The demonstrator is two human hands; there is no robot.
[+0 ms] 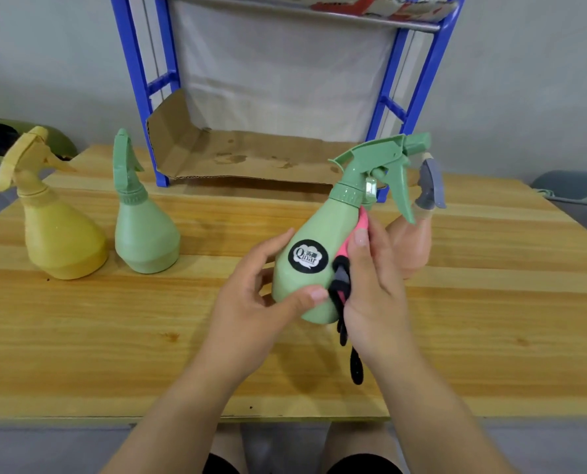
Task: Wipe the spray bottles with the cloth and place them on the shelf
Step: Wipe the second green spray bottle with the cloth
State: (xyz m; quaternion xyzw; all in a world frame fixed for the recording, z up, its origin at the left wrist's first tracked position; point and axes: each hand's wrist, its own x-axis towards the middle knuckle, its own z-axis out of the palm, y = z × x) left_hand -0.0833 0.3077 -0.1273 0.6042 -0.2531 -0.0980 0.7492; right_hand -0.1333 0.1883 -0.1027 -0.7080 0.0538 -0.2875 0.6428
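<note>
A green spray bottle (319,234) with a round black label is tilted above the wooden table (114,336). My left hand (251,309) grips its base, thumb across the bottom. My right hand (374,289) presses a pink, grey and black cloth (341,278) against the bottle's right side. A yellow spray bottle (56,227) and a second green one (143,227) stand upright at the left. A peach bottle (418,244) with a grey trigger stands behind my right hand, partly hidden.
A blue metal shelf (138,80) stands at the back of the table. Its lowest level is lined with stained brown cardboard (251,155). A higher level shows at the top edge. A grey wall lies behind. My knees are visible below the table's front edge.
</note>
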